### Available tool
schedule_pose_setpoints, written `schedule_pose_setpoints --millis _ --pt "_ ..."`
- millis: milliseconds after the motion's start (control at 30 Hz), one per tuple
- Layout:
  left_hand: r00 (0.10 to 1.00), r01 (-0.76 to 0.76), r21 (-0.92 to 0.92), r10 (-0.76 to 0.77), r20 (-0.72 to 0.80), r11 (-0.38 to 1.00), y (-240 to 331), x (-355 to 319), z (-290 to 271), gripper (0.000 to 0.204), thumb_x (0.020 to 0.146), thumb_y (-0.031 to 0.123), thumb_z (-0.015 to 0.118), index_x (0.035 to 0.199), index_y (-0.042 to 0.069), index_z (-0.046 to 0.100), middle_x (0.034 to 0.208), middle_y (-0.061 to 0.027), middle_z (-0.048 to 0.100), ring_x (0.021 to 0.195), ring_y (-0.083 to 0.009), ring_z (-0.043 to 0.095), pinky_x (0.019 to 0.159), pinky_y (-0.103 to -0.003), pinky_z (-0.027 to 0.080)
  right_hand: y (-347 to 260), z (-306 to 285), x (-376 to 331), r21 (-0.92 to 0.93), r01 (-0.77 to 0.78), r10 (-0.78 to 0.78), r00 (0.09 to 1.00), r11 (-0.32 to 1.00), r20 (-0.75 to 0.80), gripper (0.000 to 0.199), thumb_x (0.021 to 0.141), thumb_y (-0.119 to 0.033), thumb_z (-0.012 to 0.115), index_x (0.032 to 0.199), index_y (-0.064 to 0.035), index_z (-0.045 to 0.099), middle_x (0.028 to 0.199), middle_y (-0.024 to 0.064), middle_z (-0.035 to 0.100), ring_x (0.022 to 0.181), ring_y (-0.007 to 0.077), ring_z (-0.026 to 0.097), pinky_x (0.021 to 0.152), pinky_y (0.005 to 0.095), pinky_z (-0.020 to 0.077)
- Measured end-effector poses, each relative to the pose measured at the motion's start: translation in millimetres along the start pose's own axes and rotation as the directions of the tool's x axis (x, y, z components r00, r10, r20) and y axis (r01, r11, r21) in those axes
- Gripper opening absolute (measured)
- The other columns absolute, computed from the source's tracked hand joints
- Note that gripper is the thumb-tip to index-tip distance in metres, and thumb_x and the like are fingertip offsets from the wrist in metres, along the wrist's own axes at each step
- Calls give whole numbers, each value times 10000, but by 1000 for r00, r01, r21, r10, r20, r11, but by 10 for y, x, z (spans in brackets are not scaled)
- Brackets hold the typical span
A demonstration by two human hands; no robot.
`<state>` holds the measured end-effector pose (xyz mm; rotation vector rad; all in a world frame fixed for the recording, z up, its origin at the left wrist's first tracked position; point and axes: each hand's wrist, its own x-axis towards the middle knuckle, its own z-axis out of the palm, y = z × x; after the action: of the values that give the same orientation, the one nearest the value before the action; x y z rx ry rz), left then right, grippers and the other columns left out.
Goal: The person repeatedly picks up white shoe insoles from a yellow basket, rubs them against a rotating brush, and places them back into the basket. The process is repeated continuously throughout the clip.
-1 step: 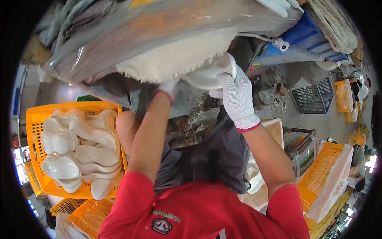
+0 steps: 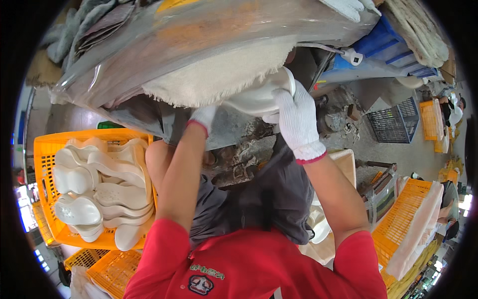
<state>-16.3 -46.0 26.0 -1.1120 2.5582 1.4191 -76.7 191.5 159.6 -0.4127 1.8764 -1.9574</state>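
Note:
My right hand (image 2: 297, 117), in a white knitted glove with a red cuff, grips the right end of a smooth, white curved moulded piece (image 2: 256, 97). Its thumb lies over the near side, and the other fingers are partly hidden. The upper left of the piece passes behind the frayed edge of a cream cloth buffing wheel (image 2: 219, 74). Near the left end of the piece is my left hand (image 2: 205, 115), gloved likewise, its fingers hidden under the fringe. Whether it holds the piece cannot be made out. A plastic-covered hood (image 2: 199, 30) arches over the wheel.
At my left, an orange crate (image 2: 45, 182) holds several white wavy pieces (image 2: 119, 194). By my right leg, a lined container (image 2: 343, 167) holds more white pieces. A dark crate (image 2: 393, 122) stands on the floor at right. An orange basket (image 2: 406, 212) is at lower right.
My left hand has shifted slightly left and toward me, along with its forearm. The right hand and the white piece stay almost in place.

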Motion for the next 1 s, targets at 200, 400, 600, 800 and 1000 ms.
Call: schedule_pose_setpoints --millis 200,400,600,800,1000 --pt "997 67 438 -78 7 897 94 -889 -664 1008 877 700 810 1524 -46 605 1399 -361 690 1321 -443 686 1163 -424 489 154 -74 453 -504 -36 35 999 863 -10 405 985 -270 596 1157 68 741 1019 332 753 963 515 743 849 512 606" --pt "894 176 -669 167 416 722 397 -1148 -176 547 1035 137 783 1516 -20 577 1407 -130 709 1259 -181 687 1060 -339 560 93 109 542 -369 -7 54 992 929 118 425 915 -311 735 1134 53 765 1047 318 775 1045 531 731 894 517 586" --pt "992 76 -987 86 89 141 881 -950 724 236 1061 150 716 1183 -51 735 1019 -78 772 895 -178 748 795 -347 615 -394 27 -576 -575 -90 43 995 814 -95 928 909 -320 878 1650 18 433 1596 330 552 1484 429 568 1206 442 484" --pt "997 7 -895 -69 -26 446 1162 -438 907 452 979 398 802 1239 35 724 1042 -99 802 930 -258 778 805 -438 599 70 -123 -275 -724 167 -392 907 670 -153 904 895 -167 779 1679 40 379 1534 306 610 1362 416 657 1121 434 552" --pt "973 161 267 -198 118 950 588 -332 -119 902 991 725 625 1532 3 618 1473 -262 683 1382 -392 654 1165 -409 470 -42 -26 178 -379 -54 -28 978 924 -206 705 879 -226 777 1490 85 615 1215 271 771 1059 328 792 851 385 645"
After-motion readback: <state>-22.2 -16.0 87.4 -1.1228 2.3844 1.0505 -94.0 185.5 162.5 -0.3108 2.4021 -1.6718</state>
